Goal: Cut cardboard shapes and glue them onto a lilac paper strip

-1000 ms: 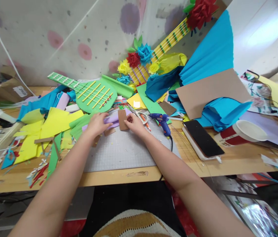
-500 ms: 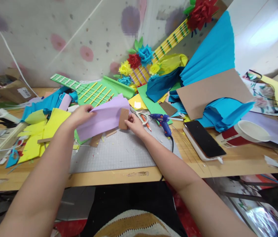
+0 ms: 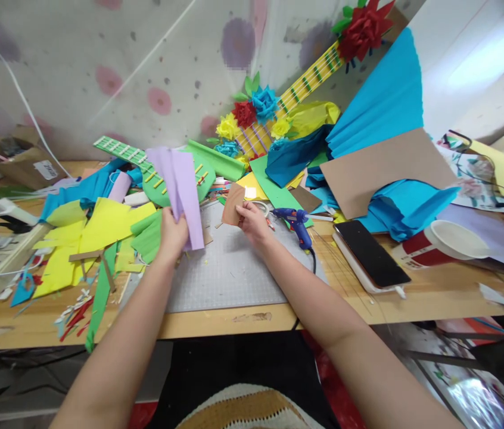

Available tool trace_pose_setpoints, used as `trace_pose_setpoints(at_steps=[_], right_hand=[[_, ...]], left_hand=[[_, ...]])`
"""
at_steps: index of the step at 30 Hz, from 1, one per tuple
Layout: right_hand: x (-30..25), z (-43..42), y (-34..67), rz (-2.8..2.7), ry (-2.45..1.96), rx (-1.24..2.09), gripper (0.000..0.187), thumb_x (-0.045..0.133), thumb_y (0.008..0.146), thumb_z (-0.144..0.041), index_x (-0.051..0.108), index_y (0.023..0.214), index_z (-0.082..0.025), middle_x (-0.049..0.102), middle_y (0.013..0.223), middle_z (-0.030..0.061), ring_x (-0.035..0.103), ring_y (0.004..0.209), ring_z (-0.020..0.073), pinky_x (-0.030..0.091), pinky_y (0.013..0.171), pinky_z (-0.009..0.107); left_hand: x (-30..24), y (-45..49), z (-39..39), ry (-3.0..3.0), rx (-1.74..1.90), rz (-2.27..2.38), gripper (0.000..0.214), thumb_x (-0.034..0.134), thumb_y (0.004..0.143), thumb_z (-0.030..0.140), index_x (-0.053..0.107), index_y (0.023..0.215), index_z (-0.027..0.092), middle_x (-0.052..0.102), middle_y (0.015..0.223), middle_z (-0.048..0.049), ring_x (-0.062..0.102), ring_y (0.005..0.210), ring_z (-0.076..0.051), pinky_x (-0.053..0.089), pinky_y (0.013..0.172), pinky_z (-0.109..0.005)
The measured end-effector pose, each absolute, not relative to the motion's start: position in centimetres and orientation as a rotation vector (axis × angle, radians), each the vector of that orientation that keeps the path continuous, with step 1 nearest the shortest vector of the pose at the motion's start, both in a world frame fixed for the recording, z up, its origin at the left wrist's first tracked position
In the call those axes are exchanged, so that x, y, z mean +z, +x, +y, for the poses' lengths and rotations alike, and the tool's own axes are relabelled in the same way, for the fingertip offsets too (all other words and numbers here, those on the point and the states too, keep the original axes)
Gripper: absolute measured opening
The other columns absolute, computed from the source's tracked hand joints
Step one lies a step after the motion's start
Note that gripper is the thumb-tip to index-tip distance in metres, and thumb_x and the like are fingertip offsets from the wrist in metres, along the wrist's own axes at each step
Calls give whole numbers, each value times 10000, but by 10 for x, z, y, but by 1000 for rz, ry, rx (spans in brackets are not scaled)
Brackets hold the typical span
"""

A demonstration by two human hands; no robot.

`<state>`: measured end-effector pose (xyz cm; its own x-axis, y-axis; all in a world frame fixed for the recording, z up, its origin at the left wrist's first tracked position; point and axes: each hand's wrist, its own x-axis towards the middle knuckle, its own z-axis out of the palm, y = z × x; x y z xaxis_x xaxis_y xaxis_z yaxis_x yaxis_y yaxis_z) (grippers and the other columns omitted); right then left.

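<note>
My left hand (image 3: 174,233) is closed on a sheet of purple crepe paper (image 3: 183,187), held upright above the cutting mat's left part. Between the fingers of my right hand (image 3: 252,220) is a small piece of brown cardboard (image 3: 233,204), its far edge raised. The two sheets are apart. Beneath both hands lies the grey cutting mat (image 3: 234,274). Scissors (image 3: 261,207), partly hidden by my right hand, lie just beyond it. To the right of that hand rests a blue glue gun (image 3: 295,223). The purple paper covers part of a green paper guitar (image 3: 154,182).
A yellow paper guitar (image 3: 308,83) with paper flowers leans on the back wall. Right of the mat are a phone (image 3: 370,250), a paper cup (image 3: 442,244) and cut cardboard (image 3: 381,167). Yellow paper (image 3: 109,223) and a power strip (image 3: 6,262) lie left.
My left hand has moved right and turned the purple paper from lying slanted to upright, away from the cardboard. My right hand has shifted slightly right, tilting the cardboard.
</note>
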<state>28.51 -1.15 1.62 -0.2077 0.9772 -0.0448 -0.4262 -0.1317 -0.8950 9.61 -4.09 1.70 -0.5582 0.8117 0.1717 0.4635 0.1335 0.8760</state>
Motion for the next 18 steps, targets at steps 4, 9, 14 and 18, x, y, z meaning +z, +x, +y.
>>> trace_pose_setpoints(at_steps=[4, 9, 14, 18], right_hand=[[15, -16, 284, -1232, -952, 1434, 275, 556, 629, -380, 352, 692, -206, 388, 643, -48, 400, 575, 83, 363, 527, 211], [13, -22, 283, -1665, -1197, 863, 162, 475, 677, -250, 323, 641, -207, 382, 588, -45, 364, 551, 96, 302, 540, 226], [19, -31, 275, -2054, -1198, 532, 100, 482, 710, -217, 392, 669, -199, 500, 671, -11, 429, 623, 120, 283, 578, 241], [19, -32, 272, -2187, -1113, 526, 131, 544, 736, -263, 447, 685, -191, 543, 713, -6, 454, 660, 118, 286, 602, 236]], left_hand=[[10, 130, -53, 1421, 1447, 1970, 523, 600, 676, 133, 387, 1152, 162, 493, 1181, -161, 484, 1134, -269, 375, 970, -426], [18, 143, -59, 1556, 1656, 1865, 412, 554, 746, 167, 455, 1146, 173, 432, 1288, -150, 385, 1243, -248, 306, 1036, -410], [7, 154, -47, 1081, 1481, 1244, 363, 678, 676, 326, 582, 978, 149, 638, 1004, -98, 615, 874, -185, 475, 816, -325], [4, 149, -45, 763, 1415, 1029, 353, 753, 589, 317, 639, 866, 130, 675, 799, -49, 617, 670, -121, 484, 660, -247]])
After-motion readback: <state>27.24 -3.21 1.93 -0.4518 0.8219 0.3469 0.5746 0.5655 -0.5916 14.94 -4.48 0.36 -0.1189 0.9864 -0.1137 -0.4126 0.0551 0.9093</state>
